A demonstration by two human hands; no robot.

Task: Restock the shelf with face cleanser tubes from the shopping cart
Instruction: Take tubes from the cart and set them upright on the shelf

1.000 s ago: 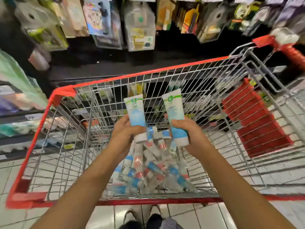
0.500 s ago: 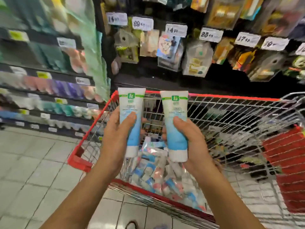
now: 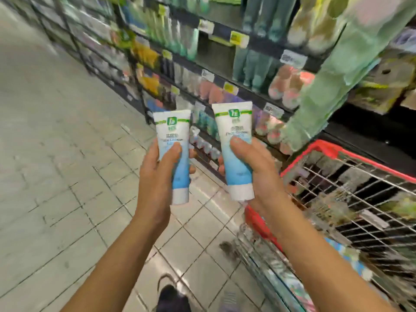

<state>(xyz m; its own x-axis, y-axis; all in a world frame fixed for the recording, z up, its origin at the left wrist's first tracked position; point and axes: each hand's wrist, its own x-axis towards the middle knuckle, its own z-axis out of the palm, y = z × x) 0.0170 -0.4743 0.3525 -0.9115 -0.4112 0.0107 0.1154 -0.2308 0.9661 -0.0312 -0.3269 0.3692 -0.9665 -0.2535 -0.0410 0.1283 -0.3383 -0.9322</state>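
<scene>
Face cleanser tube [image 3: 173, 129] upright in left hand [image 3: 155, 176], grip curled round; right hand [image 3: 261, 174] clasps second tube [image 3: 234, 124].

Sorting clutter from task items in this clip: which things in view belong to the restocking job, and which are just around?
Job: left hand gripping the left tube; right hand gripping the right tube; shopping cart; shelf.
Just around: floor tiles; dark shoe; green hanging packs.

The left-hand tube [image 3: 178, 158] and right-hand tube [image 3: 236, 154] have swung left off the shopping cart [image 3: 326, 150], now above the floor [image 3: 67, 176] before the shelf [image 3: 247, 95].
</scene>
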